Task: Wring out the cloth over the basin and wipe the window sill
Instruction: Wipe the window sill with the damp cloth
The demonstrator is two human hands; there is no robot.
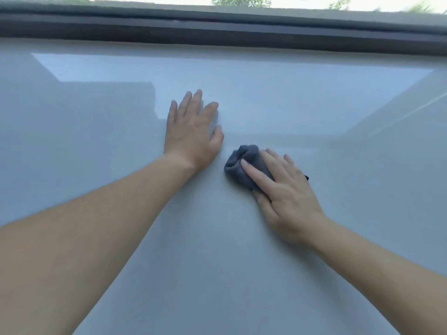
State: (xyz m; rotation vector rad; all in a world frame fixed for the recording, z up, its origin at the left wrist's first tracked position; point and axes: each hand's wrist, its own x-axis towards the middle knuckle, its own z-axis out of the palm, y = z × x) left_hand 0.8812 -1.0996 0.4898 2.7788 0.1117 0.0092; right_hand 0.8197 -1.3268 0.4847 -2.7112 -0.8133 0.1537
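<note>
From the head camera, the person is leaning over a pale, glossy window sill (96, 141) whose far edge is meeting a dark window frame (217, 32). The left hand (191, 131) is lying flat on the sill with fingers spread, grasping nothing and apparently bracing the body. Just beside it, toward the right, the right hand (283, 189) is pressing down with mostly straight fingers on a dark grey cloth (244, 163), which is bunched into a wad near the middle of the sill, well short of the far edge. No basin is showing, so whether the wringing is done cannot be confirmed; the wiping looks to be the step in hand. To do it well, the person is probably better off flattening the wad so more fabric is touching the surface, working in overlapping strokes from the far edge beside the frame toward the near edge, and shifting the bracing hand off each patch before wiping it.
</note>
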